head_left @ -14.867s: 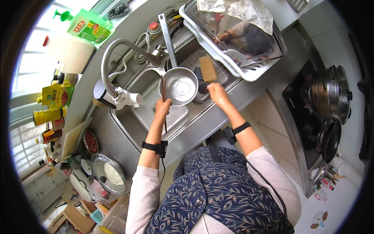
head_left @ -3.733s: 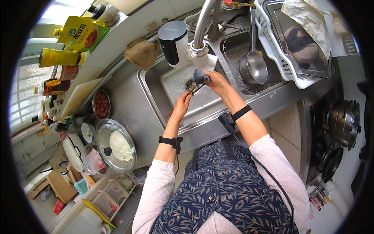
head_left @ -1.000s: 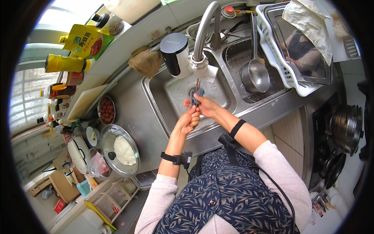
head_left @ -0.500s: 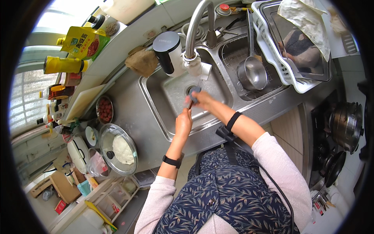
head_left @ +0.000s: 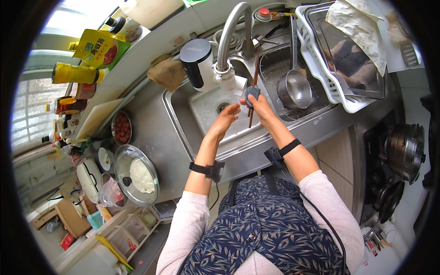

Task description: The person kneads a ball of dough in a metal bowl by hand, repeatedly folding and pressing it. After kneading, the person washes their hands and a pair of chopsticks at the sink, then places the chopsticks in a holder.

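Note:
Over the right side of the sink basin (head_left: 195,107), my right hand (head_left: 260,106) is closed round a grey scrubbing pad (head_left: 251,93) and thin reddish-brown chopsticks (head_left: 256,68). The chopsticks stick out above and below the pad, their upper ends reaching up beside the faucet (head_left: 228,34). My left hand (head_left: 224,121) hovers over the basin just left of them, fingers stretched and holding nothing. Below the faucet's white filter head (head_left: 229,82) is the drain (head_left: 222,108).
A ladle-like metal pot (head_left: 295,89) lies in the right basin next to a white dish rack (head_left: 327,78). On the left counter are a bowl of red pieces (head_left: 122,128) and a glass lid (head_left: 151,169) over something white. A black-and-white container (head_left: 197,64) stands behind the sink.
Both hands were together over the drain; now they are apart. My right hand has moved right with the pad and chopsticks, and my left hand has let go and opened.

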Motion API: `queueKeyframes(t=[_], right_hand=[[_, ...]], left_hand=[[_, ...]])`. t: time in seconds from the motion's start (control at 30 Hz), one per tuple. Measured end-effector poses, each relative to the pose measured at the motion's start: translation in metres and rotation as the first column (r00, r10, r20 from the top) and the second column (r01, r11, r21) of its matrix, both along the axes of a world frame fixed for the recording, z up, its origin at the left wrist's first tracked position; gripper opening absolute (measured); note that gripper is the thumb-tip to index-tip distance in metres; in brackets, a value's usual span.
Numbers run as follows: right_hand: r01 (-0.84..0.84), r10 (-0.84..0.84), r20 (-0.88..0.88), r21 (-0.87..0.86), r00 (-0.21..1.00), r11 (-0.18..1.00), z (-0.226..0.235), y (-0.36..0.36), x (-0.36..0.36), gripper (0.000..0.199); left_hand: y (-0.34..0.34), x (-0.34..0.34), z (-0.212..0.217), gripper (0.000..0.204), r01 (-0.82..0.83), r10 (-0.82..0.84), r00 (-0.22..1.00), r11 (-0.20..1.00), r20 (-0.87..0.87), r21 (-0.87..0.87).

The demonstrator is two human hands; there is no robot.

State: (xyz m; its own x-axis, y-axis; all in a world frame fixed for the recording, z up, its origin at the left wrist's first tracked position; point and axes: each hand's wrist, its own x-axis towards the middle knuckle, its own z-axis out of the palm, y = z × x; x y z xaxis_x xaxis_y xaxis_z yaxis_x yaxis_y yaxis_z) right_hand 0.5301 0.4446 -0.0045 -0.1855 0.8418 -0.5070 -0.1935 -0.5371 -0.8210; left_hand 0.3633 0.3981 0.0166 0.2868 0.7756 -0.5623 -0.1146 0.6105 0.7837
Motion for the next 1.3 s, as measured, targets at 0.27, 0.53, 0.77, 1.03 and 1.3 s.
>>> queueKeyframes(t=[0.27, 0.53, 0.77, 1.03, 1.3], right_hand=[[-0.133, 0.127, 0.125, 0.041, 0.984, 0.990, 0.004, -0.014, 0.024, 0.022], [-0.442, 0.437, 0.253, -0.042, 0.863, 0.896, 0.018, -0.013, 0.008, 0.040], [-0.514, 0.304, 0.593, 0.222, 0.745, 0.828, 0.028, -0.016, 0.016, 0.017], [-0.664, 0.205, 0.850, 0.206, 0.486, 0.719, 0.040, 0.009, 0.003, 0.044], [-0.399, 0.333, 0.268, 0.246, 0.904, 0.884, 0.041, -0.014, 0.045, 0.012]], left_hand=[[0.059, 0.027, -0.015, 0.048, 0.157, -0.067, 0.847, 0.979, -0.527, 0.127], [0.059, 0.025, -0.017, 0.041, -0.356, 0.354, 0.909, 0.934, 0.220, -0.031], [0.059, -0.012, -0.015, 0.034, -0.581, 0.608, 0.753, 0.794, 0.253, -0.179], [0.041, -0.006, -0.007, 0.031, -0.376, 0.441, 0.855, 0.889, 0.272, -0.260], [0.044, 0.012, -0.016, 0.029, -0.564, 0.611, 0.770, 0.786, 0.184, -0.252]])
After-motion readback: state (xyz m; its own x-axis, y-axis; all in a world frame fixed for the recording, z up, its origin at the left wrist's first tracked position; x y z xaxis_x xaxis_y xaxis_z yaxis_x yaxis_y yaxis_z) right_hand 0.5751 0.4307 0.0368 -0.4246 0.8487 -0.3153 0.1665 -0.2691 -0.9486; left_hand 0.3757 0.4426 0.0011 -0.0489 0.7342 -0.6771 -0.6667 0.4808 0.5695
